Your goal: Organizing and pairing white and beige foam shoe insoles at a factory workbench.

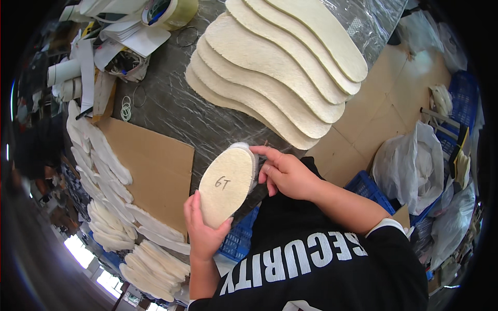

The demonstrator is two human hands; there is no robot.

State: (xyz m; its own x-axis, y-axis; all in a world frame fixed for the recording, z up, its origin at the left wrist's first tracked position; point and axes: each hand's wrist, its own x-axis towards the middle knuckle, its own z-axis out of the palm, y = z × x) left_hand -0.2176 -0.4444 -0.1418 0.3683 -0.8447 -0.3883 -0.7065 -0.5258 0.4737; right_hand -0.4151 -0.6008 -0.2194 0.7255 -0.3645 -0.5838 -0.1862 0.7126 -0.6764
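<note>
Observed from beside the table (pixel 168 103): the worker's left hand (pixel 203 228) grips a marked cream insole (pixel 224 168) by its lower end, thumb and fingers on opposite edges. The insole is at the table's near side, in front of the worker's body, with greyish layers showing beneath. The right hand (pixel 285 173) has its forefinger at the upper edge, other fingers curled; whether it grips, I cannot tell. Large insoles (pixel 259 67) lie fanned beyond; cardboard (pixel 150 166) lies left.
</note>
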